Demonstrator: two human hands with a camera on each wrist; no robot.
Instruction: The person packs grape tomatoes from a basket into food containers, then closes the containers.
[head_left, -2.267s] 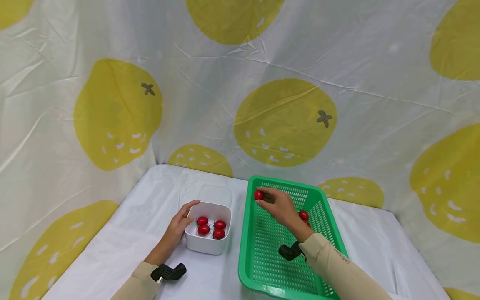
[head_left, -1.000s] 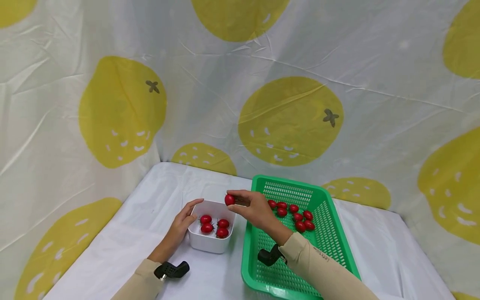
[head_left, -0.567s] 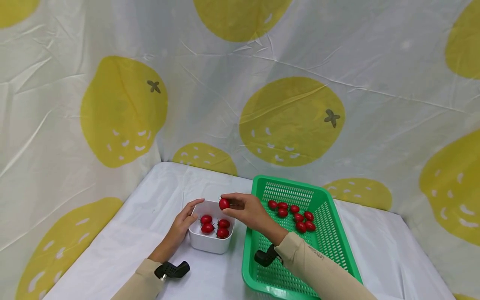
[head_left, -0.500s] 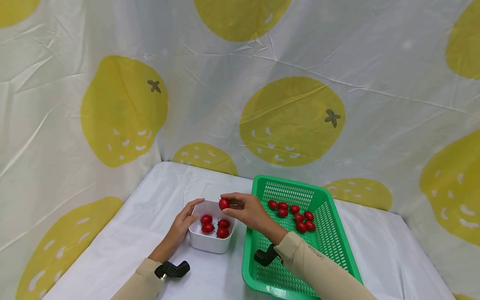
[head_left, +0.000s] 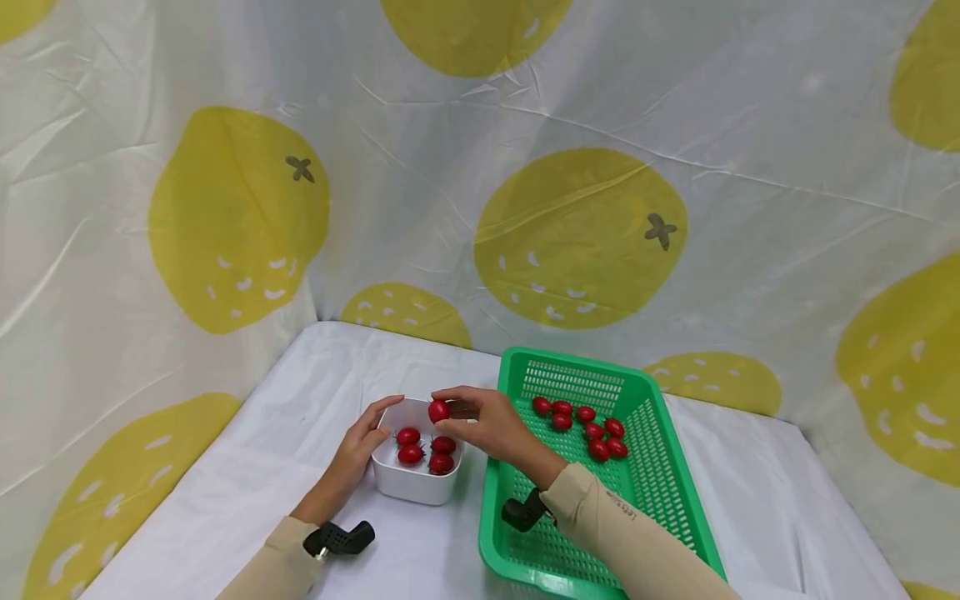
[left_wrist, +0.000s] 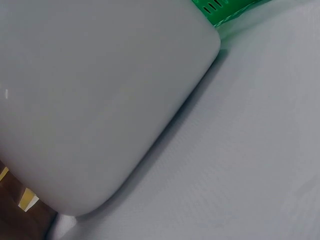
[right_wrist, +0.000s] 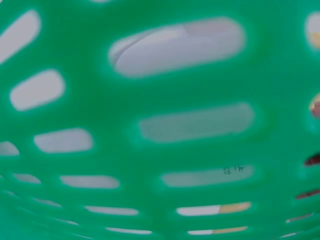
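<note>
A person's left hand (head_left: 356,446) gripped the box (head_left: 408,485) at its nine o'clock side. The right hand (head_left: 491,425) pinched a tomato (head_left: 438,411) above the box, toward its one o'clock. Four tomatoes (head_left: 410,454) lay inside. On the white-covered table (head_left: 420,546), at the box's three o'clock, a green basket (head_left: 489,508) held eight tomatoes (head_left: 598,450) toward its eleven o'clock.

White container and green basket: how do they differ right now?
The white container is smaller and squarish; the green basket is larger and oblong.
The white container's walls look solid; the green basket's are slotted.
The white container holds four red tomatoes; the green basket visibly holds more.
Both are open-topped.
</note>
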